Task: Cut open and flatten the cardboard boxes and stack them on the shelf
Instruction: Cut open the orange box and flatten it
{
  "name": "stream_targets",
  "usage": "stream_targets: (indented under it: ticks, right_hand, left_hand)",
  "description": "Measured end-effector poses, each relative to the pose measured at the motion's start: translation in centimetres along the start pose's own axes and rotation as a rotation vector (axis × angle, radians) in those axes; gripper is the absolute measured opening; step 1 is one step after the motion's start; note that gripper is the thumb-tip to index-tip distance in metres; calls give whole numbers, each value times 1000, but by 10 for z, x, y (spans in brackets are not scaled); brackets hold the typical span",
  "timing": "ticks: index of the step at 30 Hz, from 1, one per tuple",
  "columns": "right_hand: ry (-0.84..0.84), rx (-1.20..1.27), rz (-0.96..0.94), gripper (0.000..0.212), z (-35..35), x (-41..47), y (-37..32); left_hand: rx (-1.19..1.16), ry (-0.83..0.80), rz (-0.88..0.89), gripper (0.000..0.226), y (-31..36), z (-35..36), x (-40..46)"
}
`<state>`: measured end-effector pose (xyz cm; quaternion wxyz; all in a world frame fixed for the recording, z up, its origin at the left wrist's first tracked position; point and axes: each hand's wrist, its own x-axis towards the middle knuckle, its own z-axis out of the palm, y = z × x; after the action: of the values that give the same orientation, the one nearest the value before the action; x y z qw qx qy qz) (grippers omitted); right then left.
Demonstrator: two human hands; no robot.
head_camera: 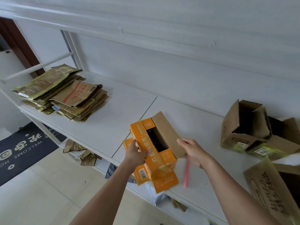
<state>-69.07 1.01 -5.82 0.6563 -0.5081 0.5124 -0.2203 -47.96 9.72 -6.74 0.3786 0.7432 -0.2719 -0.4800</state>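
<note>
Our left hand (136, 153) grips the orange box (154, 151) at the shelf's (113, 111) front edge, fingers curled round its side. Our right hand (194, 151) holds the brown flap and a pink cutter (186, 174). Flattened cardboard (65, 93) lies stacked at the shelf's left end.

A dark doormat (21, 148) with white lettering, "WELCOME" among it, lies on the pale tiled floor (53, 189) at the lower left. A brown door frame (19, 46) rises at the upper left beside the white wall (178, 62). A grey plastic bag (113, 172) sits low, partly hidden
</note>
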Motion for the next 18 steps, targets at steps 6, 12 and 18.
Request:
stream_targets:
  ticks: [6,12,18]
  right_hand:
    - [266,-181,-94,33,7,2,31]
    - [367,-918,-378,57,22,-7,38]
    - [226,-687,-239,79,28,-14,46]
  left_hand:
    - [136,-7,121,95,7,10,0]
    - [100,-68,68,93,10,7,1]
    - [48,-42,-24,95,15,13,-4]
